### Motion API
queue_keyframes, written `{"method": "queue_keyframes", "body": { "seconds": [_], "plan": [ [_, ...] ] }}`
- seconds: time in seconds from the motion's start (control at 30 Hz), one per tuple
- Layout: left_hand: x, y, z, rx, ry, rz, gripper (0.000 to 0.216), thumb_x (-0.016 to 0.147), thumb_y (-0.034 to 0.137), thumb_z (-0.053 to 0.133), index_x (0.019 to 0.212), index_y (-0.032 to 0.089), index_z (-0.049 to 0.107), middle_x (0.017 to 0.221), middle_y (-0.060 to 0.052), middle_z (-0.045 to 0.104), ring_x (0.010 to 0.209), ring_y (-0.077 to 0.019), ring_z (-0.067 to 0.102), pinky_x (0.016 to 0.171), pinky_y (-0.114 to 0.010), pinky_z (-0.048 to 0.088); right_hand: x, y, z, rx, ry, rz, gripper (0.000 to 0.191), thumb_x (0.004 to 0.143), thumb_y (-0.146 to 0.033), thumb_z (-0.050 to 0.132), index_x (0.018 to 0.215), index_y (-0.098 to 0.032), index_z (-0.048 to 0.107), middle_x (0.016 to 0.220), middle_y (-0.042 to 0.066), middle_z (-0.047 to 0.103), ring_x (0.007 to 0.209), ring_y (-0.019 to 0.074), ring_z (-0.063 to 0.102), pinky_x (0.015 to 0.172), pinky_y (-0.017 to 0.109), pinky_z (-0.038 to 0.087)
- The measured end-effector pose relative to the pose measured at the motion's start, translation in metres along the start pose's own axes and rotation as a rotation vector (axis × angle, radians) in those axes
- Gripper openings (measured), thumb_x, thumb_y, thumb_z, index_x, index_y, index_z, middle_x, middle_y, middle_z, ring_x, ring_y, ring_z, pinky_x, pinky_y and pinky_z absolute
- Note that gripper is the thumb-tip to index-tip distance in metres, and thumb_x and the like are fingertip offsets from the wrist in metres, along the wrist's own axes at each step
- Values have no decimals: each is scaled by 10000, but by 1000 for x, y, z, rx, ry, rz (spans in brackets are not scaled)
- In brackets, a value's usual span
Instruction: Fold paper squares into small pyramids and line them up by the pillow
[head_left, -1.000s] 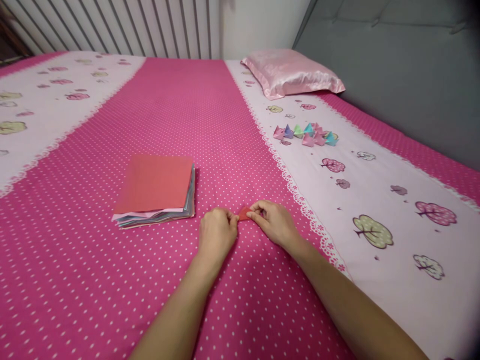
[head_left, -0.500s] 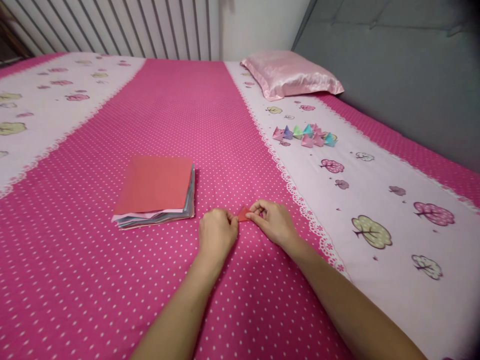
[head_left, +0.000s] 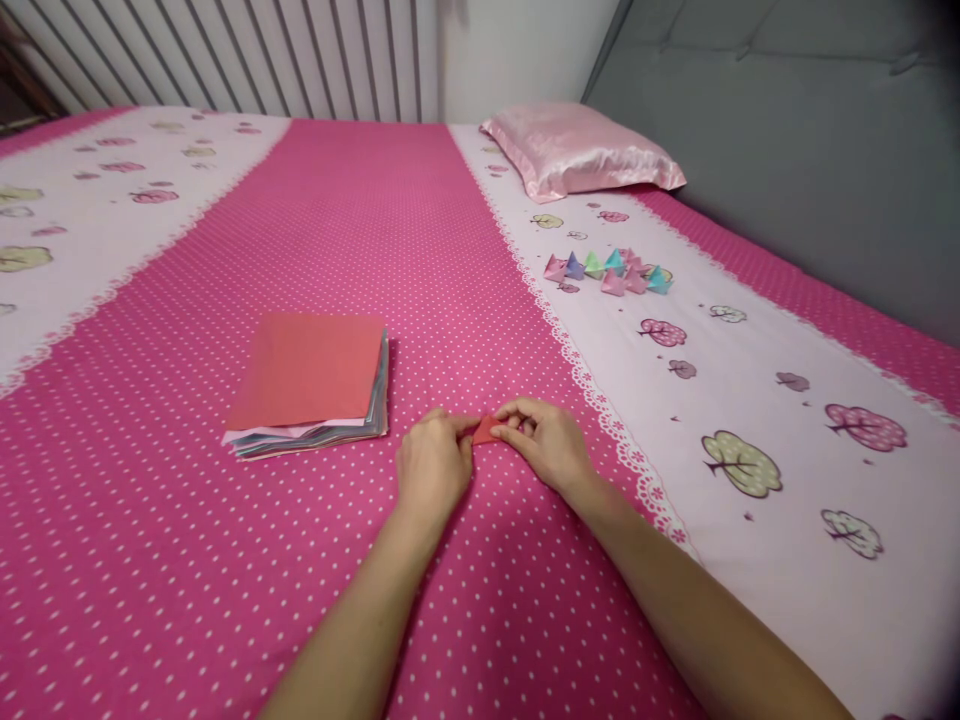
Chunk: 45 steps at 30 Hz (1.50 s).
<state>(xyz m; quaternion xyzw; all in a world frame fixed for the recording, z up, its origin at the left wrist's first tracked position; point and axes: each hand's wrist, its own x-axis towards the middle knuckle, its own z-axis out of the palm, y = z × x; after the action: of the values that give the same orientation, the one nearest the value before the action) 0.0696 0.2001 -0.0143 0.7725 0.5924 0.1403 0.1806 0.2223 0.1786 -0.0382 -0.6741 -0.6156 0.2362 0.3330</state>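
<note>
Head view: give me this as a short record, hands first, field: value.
left hand: fingertips at left side of small red paper; grip unclear
right hand: thumb and finger pinching its right side
paper shape: roughly triangular, partly hidden by fingers
paper stack: square sheets, orange-red on top, left of left hand
folded pieces: group in pink, purple, green and blue, on white tree-print strip
pillow: pink, shiny, beyond folded pieces
bedspread: pink with white dots, white strips

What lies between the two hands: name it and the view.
A small red paper piece lies between the left hand and right hand in the head view.
</note>
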Motion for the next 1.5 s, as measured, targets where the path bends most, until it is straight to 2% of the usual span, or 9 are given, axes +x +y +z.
{"method": "queue_keyframes", "body": {
  "seconds": [0.23, 0.57, 0.73, 0.87, 0.97, 1.07, 1.2, 1.33, 1.5],
  "plan": [
    [2, -1, 0, 35, -98, 21, 345, 821, 189, 452, 1072, 299, 662, 901, -59, 657, 786, -202, 609, 665, -272, 427, 0, 0, -1, 9, 18, -13, 123, 764, -296, 630, 838, -240, 710, 743, -1, 687, 612, 132, 560, 543, 233, 400],
    [2, -1, 2, -9, -68, 47, 330, 822, 175, 445, 1041, 268, 673, 906, -56, 655, 809, -202, 602, 709, -280, 436, 1, 1, -1, -43, 16, 8, 155, 766, -336, 624, 840, -244, 725, 737, 5, 690, 603, 139, 560, 519, 236, 370],
    [1, -1, 3, -69, -25, 139, 307, 817, 122, 439, 989, 230, 669, 906, -37, 666, 804, -180, 604, 708, -258, 429, 2, 1, -1, -57, 18, 4, 146, 761, -335, 635, 834, -244, 723, 747, 2, 691, 606, 134, 561, 531, 235, 375],
    [1, -1, 4, -35, -63, 190, 263, 851, 220, 461, 964, 259, 695, 870, -38, 658, 730, -171, 597, 659, -259, 417, 3, 2, -1, -76, 18, -8, 152, 760, -357, 638, 840, -259, 724, 769, -4, 696, 620, 138, 574, 534, 237, 382],
    [1, -1, 5, -11, -74, 177, 245, 854, 286, 484, 965, 264, 701, 828, -44, 643, 701, -167, 588, 638, -260, 411, 3, 2, -2, -80, 16, -18, 160, 776, -353, 622, 852, -261, 728, 807, 7, 706, 651, 152, 598, 550, 249, 407],
    [0, 0, 6, -1, -69, 119, 225, 846, 279, 499, 903, 236, 713, 818, -48, 642, 698, -164, 587, 624, -257, 409, 3, 2, -7, -28, -35, -24, 164, 795, -279, 595, 889, -247, 725, 868, 20, 723, 718, 167, 638, 642, 277, 469],
    [1, 1, 5, 4, -71, 68, 221, 836, 275, 508, 856, 209, 718, 804, -62, 650, 700, -169, 590, 645, -262, 419, 2, 1, -20, 94, -94, 117, 193, 774, -191, 589, 913, -228, 718, 908, 29, 729, 791, 178, 676, 760, 319, 511],
    [1, 0, 5, 13, -65, 68, 230, 825, 272, 508, 873, 210, 724, 788, -70, 673, 708, -187, 602, 666, -279, 423, 0, 1, -30, 205, -192, 282, 201, 760, -171, 584, 915, -169, 712, 875, 64, 731, 767, 178, 684, 729, 308, 527],
    [2, 0, 7, 3, -51, 59, 228, 814, 260, 509, 864, 214, 728, 796, -74, 689, 709, -191, 609, 655, -279, 424, -2, -1, -27, 196, -195, 278, 187, 725, -263, 634, 869, -177, 716, 829, 59, 731, 727, 181, 679, 672, 289, 519]
  ]
}}
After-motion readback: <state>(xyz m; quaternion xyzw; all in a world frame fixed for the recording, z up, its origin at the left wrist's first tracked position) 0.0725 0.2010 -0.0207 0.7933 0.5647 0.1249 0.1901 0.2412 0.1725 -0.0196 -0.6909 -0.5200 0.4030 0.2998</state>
